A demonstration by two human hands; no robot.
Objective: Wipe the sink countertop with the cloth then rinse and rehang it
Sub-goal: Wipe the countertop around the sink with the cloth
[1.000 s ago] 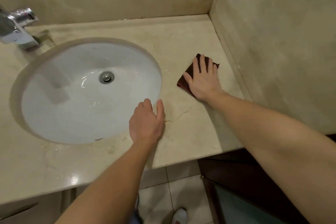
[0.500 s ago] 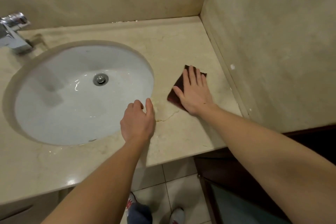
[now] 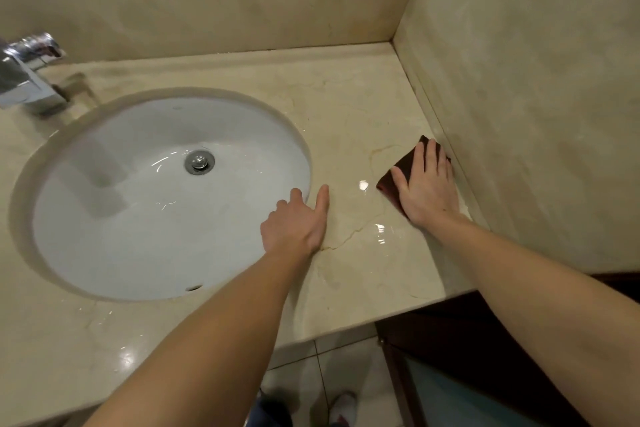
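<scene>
A dark red cloth (image 3: 401, 170) lies flat on the beige marble countertop (image 3: 349, 107), close to the right wall. My right hand (image 3: 427, 189) presses down on it with fingers spread, covering most of it. My left hand (image 3: 298, 224) rests on the counter at the right rim of the white oval sink (image 3: 104, 218), fingers apart, holding nothing. Wet streaks shine on the counter between the two hands.
A chrome faucet (image 3: 27, 76) stands at the far left behind the sink. A metal drain (image 3: 199, 162) sits in the basin. Marble walls close the back and right sides. Below the counter's front edge are a dark wooden cabinet (image 3: 450, 340) and tiled floor.
My right hand has slid the cloth to the right, up against the side wall. My left hand stays at the sink's rim.
</scene>
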